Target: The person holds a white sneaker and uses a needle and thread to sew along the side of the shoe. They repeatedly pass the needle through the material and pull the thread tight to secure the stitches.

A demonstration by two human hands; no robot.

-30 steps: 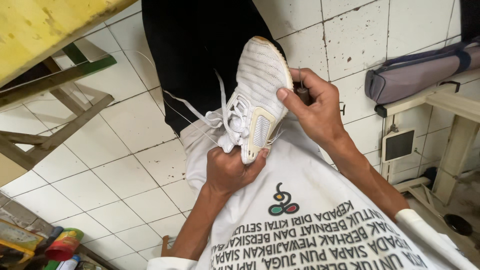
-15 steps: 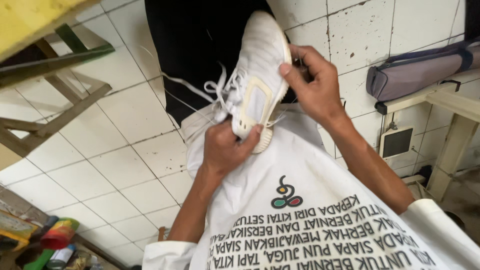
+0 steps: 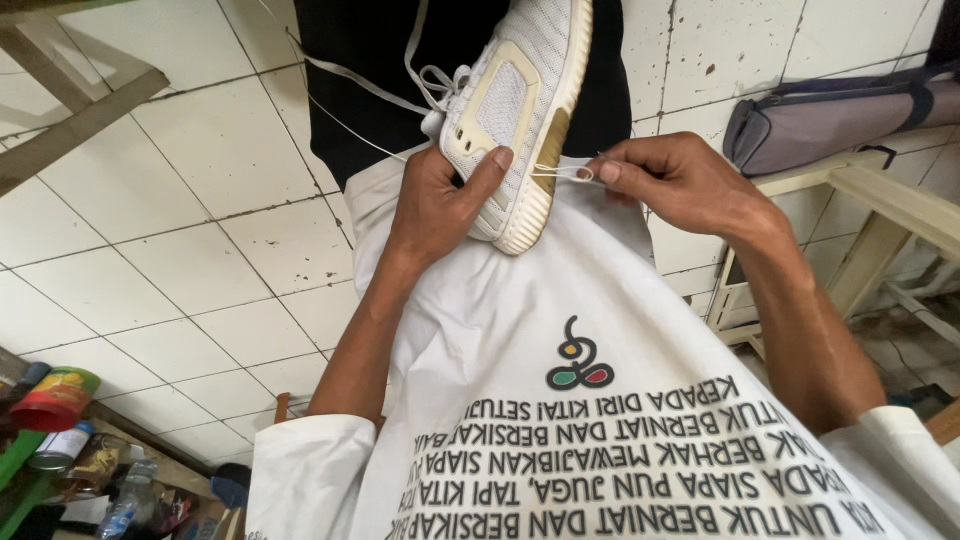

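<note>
**White mesh sneaker held on the lap, a thread pinched at its sole edge**

A white sneaker [image 3: 520, 110] lies across the person's lap, toe pointing away, resting on the hem of a white cotton shirt [image 3: 560, 330] and against black trousers [image 3: 370, 70]. Its upper is a fine woven mesh with a padded, cream-edged panel of smooth rubbery trim on the side; the sole rim is thick, pale and yellowed, with a tan patch near the middle. Flat white laces [image 3: 400, 95] trail loose from the eyelets and drape over the dark cloth.

The left hand [image 3: 435, 205] wraps the heel end of the shoe, fingers closed under it and the thumb pressed flat on the mesh side panel. The right hand [image 3: 680, 180] sits just beside the sole edge, its thumb and forefinger pinched together on a thin white thread [image 3: 560, 173] that runs taut and short to the sole rim. The two hands are near each other but not touching, the shoe between them.

The shirt is smooth and lightly creased, printed with a small looped emblem in black, green and red above rows of black block lettering. Below is a floor of square white glazed tiles [image 3: 200, 250], speckled and with dark grout lines. A grey fabric bag [image 3: 830, 120] with a dark strap lies on a pale painted wooden bench [image 3: 890, 195] to the right. At lower left stand a red-and-green tin [image 3: 55, 398] and a clear plastic bottle [image 3: 120, 505].
</note>
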